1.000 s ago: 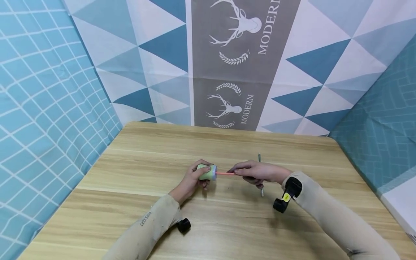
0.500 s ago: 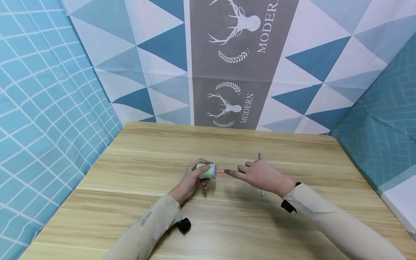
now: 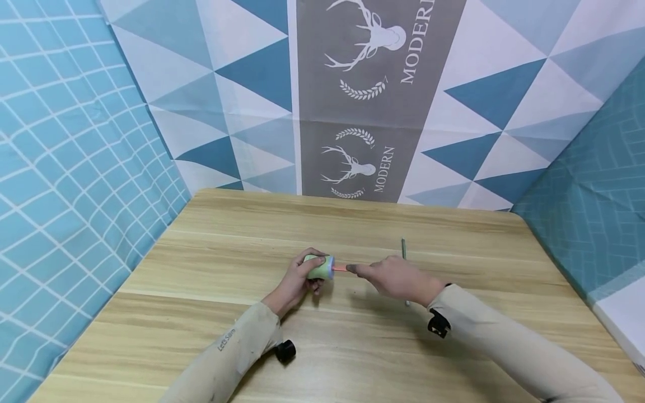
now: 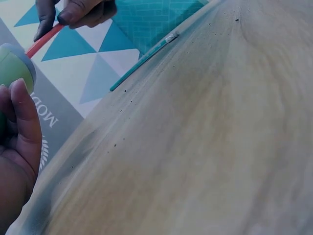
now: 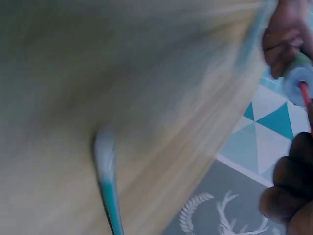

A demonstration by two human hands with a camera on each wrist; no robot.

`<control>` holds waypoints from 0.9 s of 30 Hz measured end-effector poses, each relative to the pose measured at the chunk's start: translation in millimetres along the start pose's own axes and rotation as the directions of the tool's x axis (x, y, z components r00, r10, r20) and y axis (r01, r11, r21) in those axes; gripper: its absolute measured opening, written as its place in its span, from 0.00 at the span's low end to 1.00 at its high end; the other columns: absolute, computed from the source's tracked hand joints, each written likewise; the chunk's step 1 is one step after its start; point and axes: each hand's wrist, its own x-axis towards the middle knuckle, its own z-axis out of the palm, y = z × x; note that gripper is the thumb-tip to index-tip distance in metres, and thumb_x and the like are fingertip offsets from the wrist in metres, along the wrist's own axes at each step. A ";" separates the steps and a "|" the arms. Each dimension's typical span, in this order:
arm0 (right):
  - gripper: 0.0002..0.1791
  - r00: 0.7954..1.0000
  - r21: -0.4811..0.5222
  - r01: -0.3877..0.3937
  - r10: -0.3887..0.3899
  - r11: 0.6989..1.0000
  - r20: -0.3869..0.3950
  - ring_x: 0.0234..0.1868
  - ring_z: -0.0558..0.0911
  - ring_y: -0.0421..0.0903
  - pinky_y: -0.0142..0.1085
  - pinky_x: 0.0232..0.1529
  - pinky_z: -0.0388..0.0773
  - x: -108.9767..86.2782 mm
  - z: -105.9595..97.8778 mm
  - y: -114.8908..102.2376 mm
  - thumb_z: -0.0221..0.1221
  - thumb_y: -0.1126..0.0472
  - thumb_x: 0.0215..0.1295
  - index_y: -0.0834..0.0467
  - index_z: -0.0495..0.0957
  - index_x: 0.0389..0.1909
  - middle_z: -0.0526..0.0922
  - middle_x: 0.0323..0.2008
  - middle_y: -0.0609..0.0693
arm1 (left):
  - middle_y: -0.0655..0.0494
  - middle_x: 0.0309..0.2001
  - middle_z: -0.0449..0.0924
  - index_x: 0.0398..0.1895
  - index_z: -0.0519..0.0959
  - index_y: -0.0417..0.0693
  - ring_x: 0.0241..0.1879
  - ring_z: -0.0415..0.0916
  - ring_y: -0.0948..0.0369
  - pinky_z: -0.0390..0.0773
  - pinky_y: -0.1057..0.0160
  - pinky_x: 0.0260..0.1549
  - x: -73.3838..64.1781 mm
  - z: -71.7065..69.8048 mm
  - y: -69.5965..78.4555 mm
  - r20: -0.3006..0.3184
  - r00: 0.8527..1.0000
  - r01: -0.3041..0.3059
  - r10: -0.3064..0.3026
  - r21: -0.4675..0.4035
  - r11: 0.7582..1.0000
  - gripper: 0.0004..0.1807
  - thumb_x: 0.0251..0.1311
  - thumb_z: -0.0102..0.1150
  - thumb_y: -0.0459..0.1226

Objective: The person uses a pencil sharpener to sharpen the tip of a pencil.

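My left hand (image 3: 291,284) grips a green barrel-shaped pencil sharpener (image 3: 319,270) with a pale blue end, held just above the table. A red pencil (image 3: 340,268) enters that pale end; its tip is hidden inside. My right hand (image 3: 400,278) pinches the pencil's other end between thumb and fingers. In the left wrist view, the red pencil (image 4: 45,40) spans the gap between the sharpener (image 4: 13,68) and the right fingertips. The right wrist view catches the sharpener's round face (image 5: 298,81) at its right edge.
A teal pencil-like stick (image 3: 403,247) with a pale end lies on the wooden table (image 3: 227,336), partly under the right hand. Patterned cloth (image 3: 252,112) hangs behind the table and on both sides. A white box-like edge (image 3: 622,319) stands at the far right.
My right hand opened its fingers off the pencil, turned over, and now pinches it again with the wrist rotated. The left hand and sharpener have stayed nearly still.
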 end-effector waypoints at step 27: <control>0.23 0.750 0.758 -0.651 0.188 0.037 0.634 0.11 0.52 0.37 0.31 0.12 0.51 4.2 -18.8 15.6 0.45 0.55 0.80 0.63 0.64 0.67 0.54 0.14 0.44 | 0.49 0.26 0.75 0.37 0.83 0.59 0.15 0.70 0.62 0.74 0.66 0.12 -0.9 0.7 0.6 0.040 0.999 -0.025 0.023 0.048 0.999 0.07 0.64 0.56 0.37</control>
